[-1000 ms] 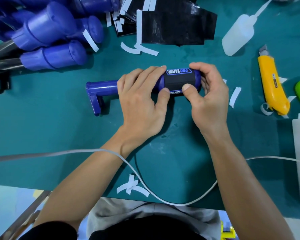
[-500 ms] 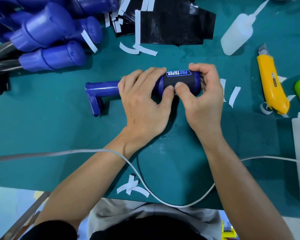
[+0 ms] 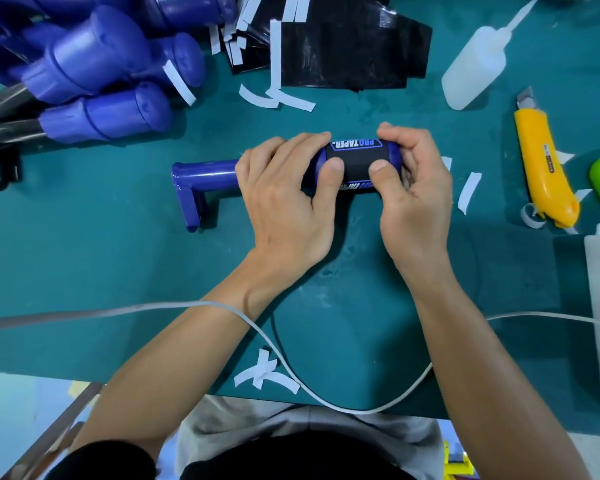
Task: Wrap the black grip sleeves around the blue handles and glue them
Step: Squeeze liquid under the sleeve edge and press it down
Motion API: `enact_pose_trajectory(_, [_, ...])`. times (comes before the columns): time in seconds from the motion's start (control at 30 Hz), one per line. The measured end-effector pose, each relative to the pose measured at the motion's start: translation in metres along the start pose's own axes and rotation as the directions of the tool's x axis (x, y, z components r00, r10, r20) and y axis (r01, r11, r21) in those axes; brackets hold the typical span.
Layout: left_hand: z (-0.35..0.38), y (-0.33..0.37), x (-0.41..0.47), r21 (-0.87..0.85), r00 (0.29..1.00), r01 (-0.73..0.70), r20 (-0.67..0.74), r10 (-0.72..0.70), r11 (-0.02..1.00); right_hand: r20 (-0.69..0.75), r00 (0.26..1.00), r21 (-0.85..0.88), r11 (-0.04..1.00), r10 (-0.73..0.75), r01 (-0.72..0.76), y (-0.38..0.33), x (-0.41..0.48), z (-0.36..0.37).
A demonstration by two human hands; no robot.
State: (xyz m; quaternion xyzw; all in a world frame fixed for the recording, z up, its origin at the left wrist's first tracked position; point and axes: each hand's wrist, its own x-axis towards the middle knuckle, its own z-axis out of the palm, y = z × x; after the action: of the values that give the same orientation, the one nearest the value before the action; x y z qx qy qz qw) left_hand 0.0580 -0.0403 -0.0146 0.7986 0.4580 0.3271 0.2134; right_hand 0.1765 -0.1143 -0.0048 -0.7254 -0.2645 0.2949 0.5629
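Gripping the blue handle [image 3: 205, 174] with both hands, you've got it lying sideways on the green mat [image 3: 101, 265] about mid-table, with its L-shaped end poking out to your left. Your left hand [image 3: 284, 202] is curled over the shaft right where the black grip sleeve [image 3: 355, 161] begins, thumb pressed on the sleeve's near side. Your right hand [image 3: 413, 199] is wrapped round the other end, its thumb on the sleeve too, near the left one. The sleeve sits around the fat end, PRO TAPER label facing up. At far left there's a pile of more blue handles [image 3: 94, 71], with flat black sheets [image 3: 343, 53] and loose white strips [image 3: 278, 98] behind your hands. Off to your right are a white squeeze bottle [image 3: 471, 74] and a yellow utility knife [image 3: 541, 168], both well apart from your hands. A white cable [image 3: 153, 308] drapes over your left forearm.
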Motion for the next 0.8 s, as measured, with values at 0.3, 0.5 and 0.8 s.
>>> enact_pose_trajectory(0.3, [0.005,0.003,0.003,-0.071,0.997,0.054,-0.052,-0.058,0.996,-0.039,0.999,-0.011,1.0,0.004,-0.005,0.001,0.0,0.004])
enact_pose_trajectory(0.5, [0.004,0.006,0.002,-0.083,0.995,0.049,-0.083,-0.056,0.995,-0.088,0.995,0.071,0.996,0.054,-0.048,-0.002,0.005,0.007])
enact_pose_trajectory(0.8, [0.004,0.004,0.001,-0.083,0.994,0.077,-0.076,-0.084,0.994,-0.105,0.993,-0.125,0.991,-0.061,0.048,-0.001,0.001,0.013])
